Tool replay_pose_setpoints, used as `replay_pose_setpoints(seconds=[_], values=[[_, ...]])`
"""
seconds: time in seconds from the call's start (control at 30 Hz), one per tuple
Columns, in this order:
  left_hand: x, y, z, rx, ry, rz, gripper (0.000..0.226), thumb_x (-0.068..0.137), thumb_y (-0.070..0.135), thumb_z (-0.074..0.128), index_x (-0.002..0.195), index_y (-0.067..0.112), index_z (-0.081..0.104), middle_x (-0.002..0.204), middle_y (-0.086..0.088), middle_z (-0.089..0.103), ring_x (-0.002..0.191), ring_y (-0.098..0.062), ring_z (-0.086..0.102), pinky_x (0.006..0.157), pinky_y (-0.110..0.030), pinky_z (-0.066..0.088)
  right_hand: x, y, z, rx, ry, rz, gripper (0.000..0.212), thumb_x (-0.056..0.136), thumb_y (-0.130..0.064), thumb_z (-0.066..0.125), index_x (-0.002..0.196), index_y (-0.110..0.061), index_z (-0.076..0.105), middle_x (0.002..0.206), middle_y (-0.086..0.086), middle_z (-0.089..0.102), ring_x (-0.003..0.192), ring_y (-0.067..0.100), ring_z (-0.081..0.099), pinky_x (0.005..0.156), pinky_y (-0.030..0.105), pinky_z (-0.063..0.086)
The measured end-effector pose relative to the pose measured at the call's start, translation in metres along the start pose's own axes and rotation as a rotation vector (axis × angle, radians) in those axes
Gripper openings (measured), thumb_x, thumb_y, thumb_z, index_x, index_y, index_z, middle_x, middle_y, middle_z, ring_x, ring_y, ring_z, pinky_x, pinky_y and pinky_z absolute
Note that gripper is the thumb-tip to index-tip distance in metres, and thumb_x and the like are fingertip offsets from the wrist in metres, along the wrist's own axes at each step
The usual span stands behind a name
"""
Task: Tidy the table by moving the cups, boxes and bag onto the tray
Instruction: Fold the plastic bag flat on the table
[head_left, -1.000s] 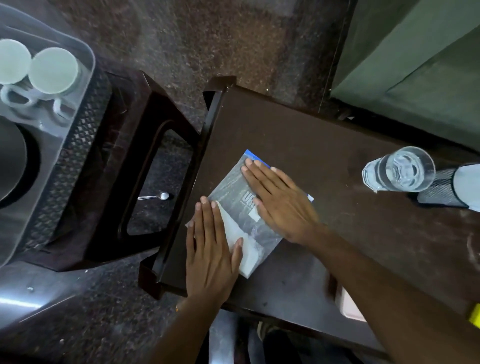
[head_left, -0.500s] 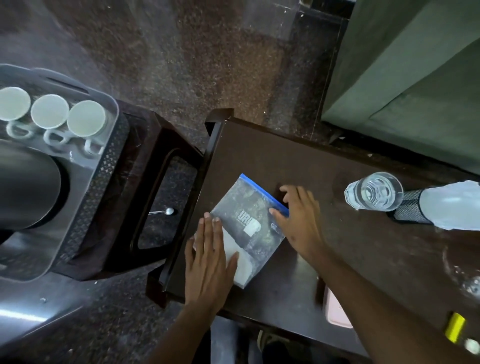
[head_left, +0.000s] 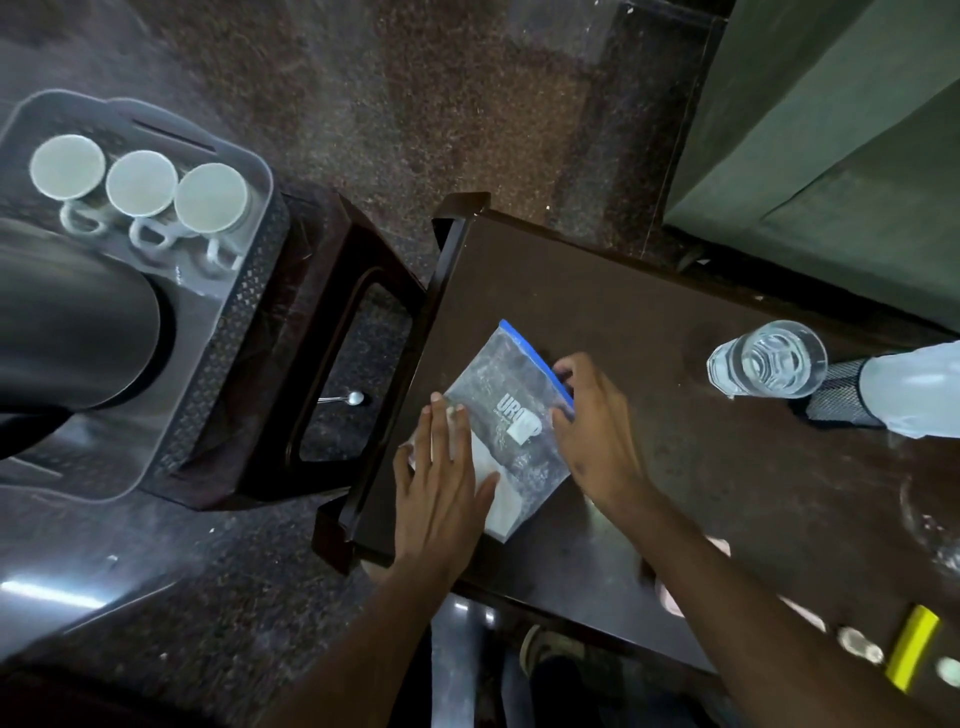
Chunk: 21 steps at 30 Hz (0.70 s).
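A clear zip bag (head_left: 511, 415) with a blue seal strip lies flat near the left end of the dark table (head_left: 649, 322). My left hand (head_left: 441, 478) rests flat on the bag's lower left part, fingers together and stretched. My right hand (head_left: 597, 426) curls its fingers around the bag's right edge by the blue strip. At the far left a grey tray (head_left: 228, 332) holds three white cups (head_left: 140, 184) in a row and a dark kettle (head_left: 67, 322).
The tray sits on a dark stool (head_left: 332, 332) left of the table. A spoon (head_left: 345, 399) lies on the floor under the stool. A glass of water (head_left: 769, 358) and a bottle (head_left: 893, 389) stand on the table's right side. Small items lie at the near right edge.
My right hand slid off the top of the bag to its right edge and curled around it. The left hand stayed flat. The view shifted, showing more of the tray.
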<state>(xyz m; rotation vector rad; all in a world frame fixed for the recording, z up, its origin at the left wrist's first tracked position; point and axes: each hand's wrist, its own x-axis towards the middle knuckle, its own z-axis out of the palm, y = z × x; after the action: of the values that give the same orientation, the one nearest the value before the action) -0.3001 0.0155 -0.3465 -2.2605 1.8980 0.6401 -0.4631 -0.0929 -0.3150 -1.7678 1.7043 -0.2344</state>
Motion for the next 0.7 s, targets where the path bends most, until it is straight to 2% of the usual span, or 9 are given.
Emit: replay_pose_setpoints(seconds=[0.1,0.2,0.33,0.4,0.47,0.6,0.7], values=[[0.001,0.000,0.000,0.016,-0.007,0.003,0.089,0.104,0.058,0.043,0.167,0.011,0.002,0.173,-0.013,-0.015,0.162,-0.027,0.000,0.122,-0.050,0.027,-0.011,-0.008,0.004,0.045,0.017,-0.025,0.039,0.088,-0.011,0.071,0.123,-0.022,0.057,0.115,-0.002,0.055,0.097,0.021,0.062,0.086,0.046,0.056],[0.001,-0.001,-0.002,-0.029,-0.001,0.009,0.088,0.103,0.056,0.048,0.167,0.011,0.008,0.174,-0.013,-0.010,0.162,-0.027,0.004,0.123,-0.049,0.028,-0.020,-0.014,0.013,0.040,0.045,-0.073,0.020,0.092,-0.018,0.068,0.109,-0.024,0.060,0.107,-0.006,0.049,0.083,0.016,0.061,0.075,0.042,0.057],[0.001,-0.004,-0.006,-0.281,0.059,-0.020,0.079,0.101,0.044,0.056,0.165,0.017,0.016,0.175,-0.004,0.002,0.160,-0.021,0.013,0.124,-0.044,0.027,-0.032,-0.010,0.030,-0.163,0.013,-0.209,0.040,0.081,0.000,0.065,0.101,-0.029,0.046,0.103,-0.008,0.045,0.075,0.017,0.053,0.061,0.036,0.051],[0.002,-0.005,-0.012,-0.440,0.174,-0.067,0.069,0.103,0.032,0.057,0.161,0.021,0.023,0.173,0.001,0.018,0.157,-0.016,0.023,0.123,-0.044,0.031,-0.035,-0.003,0.038,-0.290,-0.001,-0.274,0.046,0.075,0.001,0.071,0.103,-0.027,0.047,0.103,-0.005,0.048,0.080,0.017,0.051,0.066,0.034,0.051],[0.005,-0.008,-0.017,-0.518,0.284,-0.081,0.062,0.104,0.021,0.054,0.160,0.022,0.026,0.169,0.003,0.027,0.155,-0.014,0.028,0.122,-0.043,0.033,-0.034,0.004,0.045,-0.352,-0.016,-0.309,0.048,0.075,-0.009,0.081,0.108,-0.025,0.050,0.106,-0.002,0.053,0.088,0.018,0.053,0.074,0.036,0.053],[0.016,-0.017,-0.024,-0.451,0.305,0.043,0.065,0.105,0.016,0.053,0.162,0.023,0.025,0.171,0.005,0.022,0.156,-0.013,0.027,0.121,-0.039,0.029,-0.037,0.012,0.056,-0.388,-0.050,-0.345,0.054,0.077,-0.021,0.083,0.118,-0.024,0.049,0.113,0.000,0.054,0.096,0.020,0.055,0.080,0.037,0.053],[0.025,-0.020,-0.022,-0.163,0.231,0.265,0.070,0.106,0.026,0.050,0.167,0.017,0.016,0.175,-0.001,0.009,0.161,-0.014,0.013,0.124,-0.044,0.027,-0.046,0.014,0.061,-0.428,-0.048,-0.368,0.052,0.083,-0.019,0.079,0.125,-0.021,0.049,0.118,0.001,0.053,0.098,0.019,0.055,0.081,0.036,0.053]])
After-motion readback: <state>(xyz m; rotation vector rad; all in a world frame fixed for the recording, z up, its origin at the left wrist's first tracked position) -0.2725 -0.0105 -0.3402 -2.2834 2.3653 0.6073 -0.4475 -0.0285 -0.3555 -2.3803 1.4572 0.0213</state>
